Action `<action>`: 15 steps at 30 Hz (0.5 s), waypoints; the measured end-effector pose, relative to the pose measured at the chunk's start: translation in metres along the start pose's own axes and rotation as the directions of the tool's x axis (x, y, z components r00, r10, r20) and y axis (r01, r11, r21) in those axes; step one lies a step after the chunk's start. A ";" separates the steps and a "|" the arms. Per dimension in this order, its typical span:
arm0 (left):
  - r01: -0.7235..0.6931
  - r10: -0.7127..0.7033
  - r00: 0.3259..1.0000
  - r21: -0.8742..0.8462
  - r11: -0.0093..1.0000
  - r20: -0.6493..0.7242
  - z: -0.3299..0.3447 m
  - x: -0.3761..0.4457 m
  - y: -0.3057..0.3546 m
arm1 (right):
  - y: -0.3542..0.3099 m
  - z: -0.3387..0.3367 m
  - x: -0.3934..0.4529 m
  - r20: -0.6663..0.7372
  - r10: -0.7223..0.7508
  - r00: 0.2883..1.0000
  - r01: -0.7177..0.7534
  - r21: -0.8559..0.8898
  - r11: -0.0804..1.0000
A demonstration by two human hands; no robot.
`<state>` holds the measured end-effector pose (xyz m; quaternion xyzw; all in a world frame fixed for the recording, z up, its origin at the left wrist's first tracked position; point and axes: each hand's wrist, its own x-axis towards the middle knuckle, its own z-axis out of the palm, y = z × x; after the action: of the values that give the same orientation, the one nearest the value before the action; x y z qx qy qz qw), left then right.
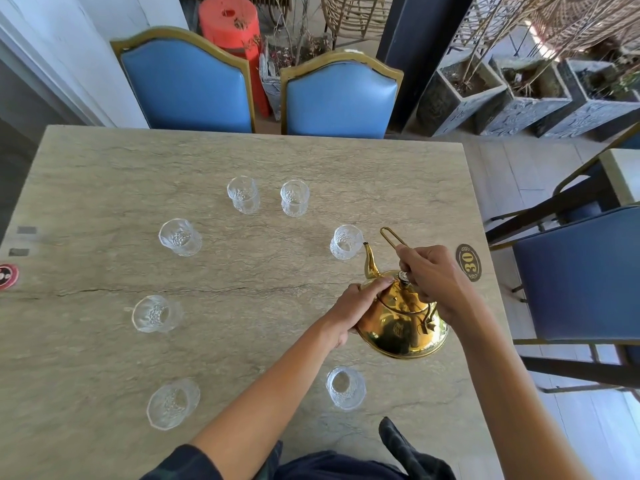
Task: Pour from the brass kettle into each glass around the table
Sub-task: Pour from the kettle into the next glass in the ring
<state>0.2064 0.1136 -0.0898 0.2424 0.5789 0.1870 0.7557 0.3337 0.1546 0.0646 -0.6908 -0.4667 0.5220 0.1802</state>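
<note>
Already the right hand [433, 275] gripped the brass kettle [403, 317] by its handle, left hand [356, 306] pressing its side; the spout pointed far-left, its tip just beside the nearest glass [345, 242].

Both forearms outstretched, left hand [360, 303] flat, right hand [433, 275] curled
</note>
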 end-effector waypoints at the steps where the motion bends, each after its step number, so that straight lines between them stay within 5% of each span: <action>1: 0.005 -0.004 1.000 -0.003 1.000 0.003 0.001 0.001 -0.001 | 0.000 0.000 0.000 0.000 0.001 1.000 -0.001 0.000 1.000; 15: -0.011 0.011 0.999 0.003 1.000 0.040 0.002 0.000 -0.001 | -0.001 -0.002 -0.003 -0.003 0.002 1.000 -0.002 -0.001 1.000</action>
<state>0.2088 0.1127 -0.0896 0.2508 0.5625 0.1854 0.7657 0.3351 0.1534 0.0681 -0.6922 -0.4660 0.5209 0.1797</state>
